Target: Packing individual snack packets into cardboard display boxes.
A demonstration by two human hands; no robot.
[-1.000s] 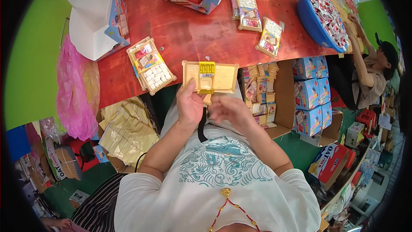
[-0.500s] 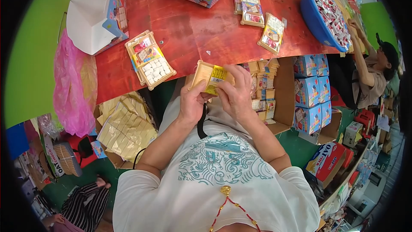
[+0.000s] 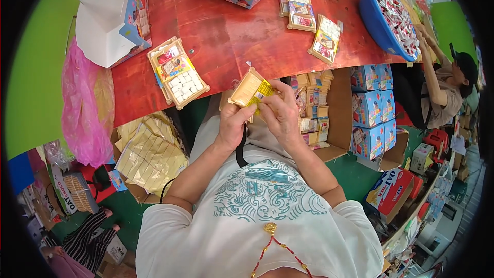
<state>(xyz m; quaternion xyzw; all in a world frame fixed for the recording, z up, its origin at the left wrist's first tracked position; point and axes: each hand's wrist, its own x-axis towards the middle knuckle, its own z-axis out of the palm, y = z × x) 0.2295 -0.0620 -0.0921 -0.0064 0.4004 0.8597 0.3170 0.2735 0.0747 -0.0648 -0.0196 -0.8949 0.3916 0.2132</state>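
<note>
A: How is the scene laid out, largest first?

B: The top of the view is mostly taken up by the red table (image 3: 231, 31). An open cardboard carton (image 3: 340, 108) is set below its near edge on the right, and a blue basin (image 3: 366, 18) of small wrapped pieces is stood at its right end. Stacked filled packs (image 3: 177, 74) are laid on its left part.

A: And the tray?

B: The beige tray (image 3: 247, 88) is held tilted above the lap, just off the table's near edge.

A: How are the fingers set?

B: The lower left part is pinched by the left hand (image 3: 231, 125). The right end is gripped by the right hand (image 3: 283, 118), its fingers curled at the yellow label (image 3: 264, 90) — whether rim or wrapping is pinched cannot be told.

A: How will it handle?

B: It is judged light and thin-walled, fairly stiff but easily dented, the label perhaps slick. It is best taken by the end rims.

A: What differs?

B: A second ago it was held squarely by the left hand alone; now it is turned steeply — and both hands are engaged.
</note>
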